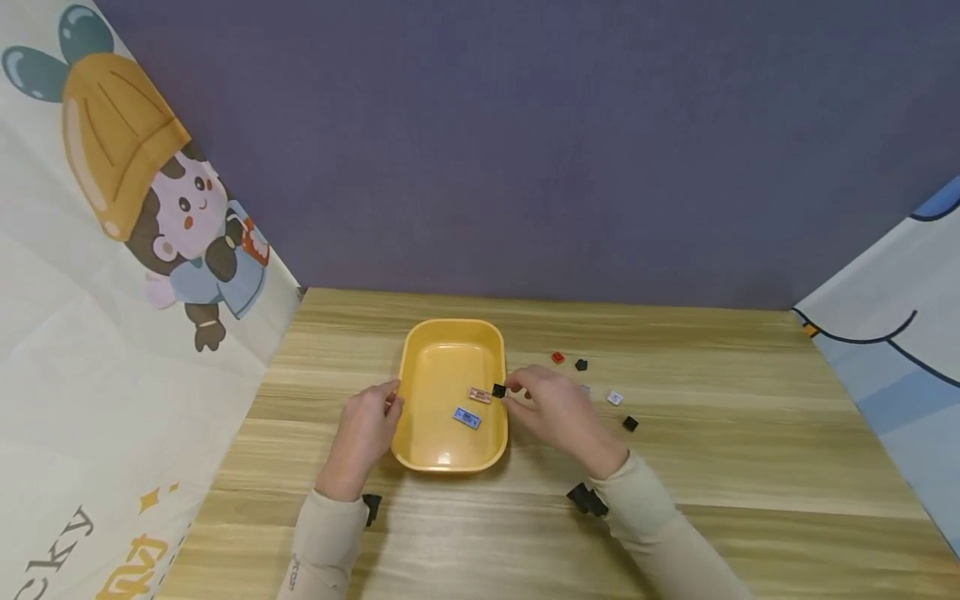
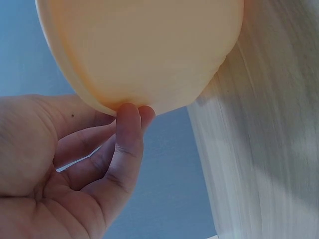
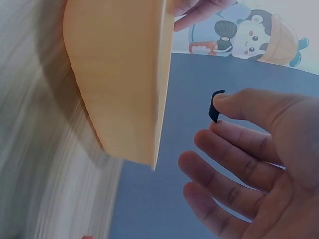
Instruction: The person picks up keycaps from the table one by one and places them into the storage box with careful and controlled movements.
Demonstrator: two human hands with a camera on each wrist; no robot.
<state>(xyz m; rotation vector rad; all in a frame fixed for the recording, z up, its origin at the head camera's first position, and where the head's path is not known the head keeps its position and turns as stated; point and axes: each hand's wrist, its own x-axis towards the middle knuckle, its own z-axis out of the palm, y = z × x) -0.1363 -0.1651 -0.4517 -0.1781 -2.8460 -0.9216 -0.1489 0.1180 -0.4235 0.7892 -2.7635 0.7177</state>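
My left hand (image 1: 366,429) pinches the left rim of a yellow tray (image 1: 452,457) between thumb and fingers; the left wrist view shows this grip on the tray's edge (image 2: 75,82). Between thumb and index finger, my right hand (image 1: 558,408) holds a small black piece (image 1: 498,390), thin and slightly curved in the right wrist view (image 3: 215,105). It hangs at the tray's right rim, with the other right fingers spread apart. Inside the tray lie a printed blue rectangular piece (image 1: 467,418) and a printed pinkish one (image 1: 480,396).
Right of the tray on the wooden table (image 1: 712,467) lie a red piece (image 1: 558,357), two black pieces (image 1: 582,365) and a white piece (image 1: 615,397). Another pale piece is partly hidden behind my right hand. A dark blue wall panel (image 1: 525,167) stands behind the table.
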